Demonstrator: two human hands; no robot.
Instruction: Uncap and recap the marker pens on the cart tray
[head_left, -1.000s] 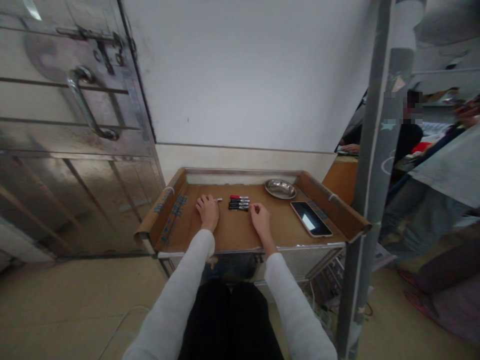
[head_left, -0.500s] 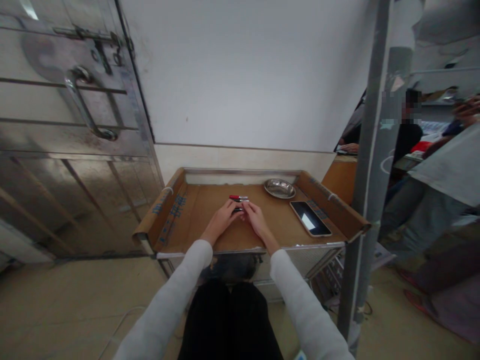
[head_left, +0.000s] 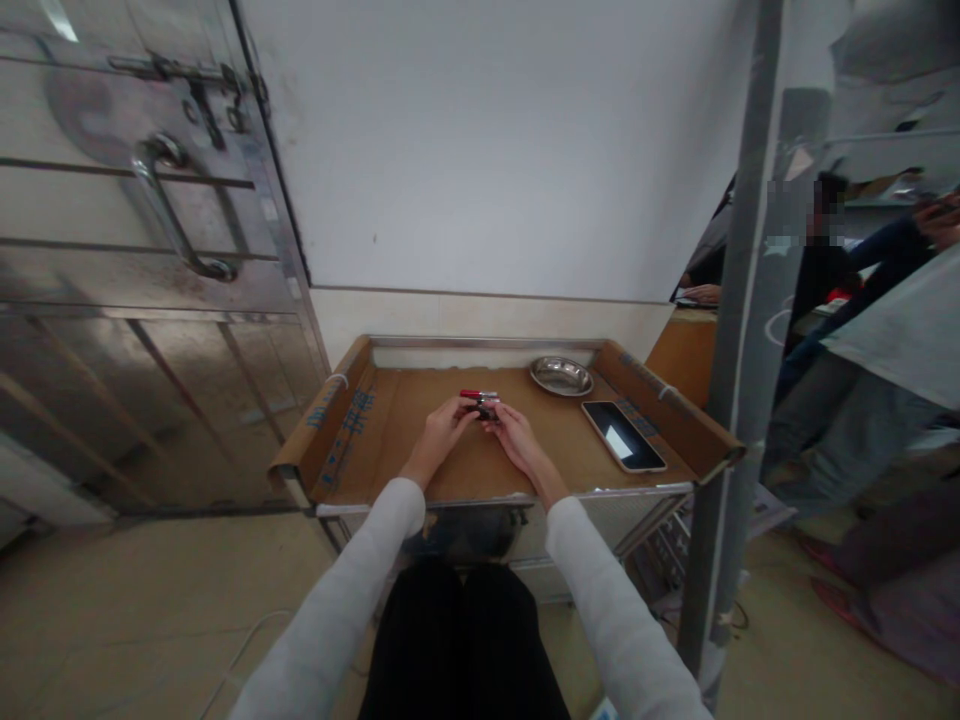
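Note:
A small bunch of red and black marker pens (head_left: 480, 402) lies on the brown cardboard-lined tray (head_left: 390, 420) in front of me. My left hand (head_left: 441, 434) and my right hand (head_left: 513, 436) meet at the pens from either side, with fingertips pinched on them. Both sleeves are white. The pens are partly hidden by my fingers.
A shallow metal dish (head_left: 561, 376) sits at the tray's back right, and a phone (head_left: 622, 436) with a lit screen lies along the right side. A steel door (head_left: 142, 250) stands to the left, a grey post (head_left: 739, 330) to the right. Other people stand beyond the post.
My left hand left the tray's left part and came to the pens. Both hands have closed in on the pens, gathering the spread row into a bunch.

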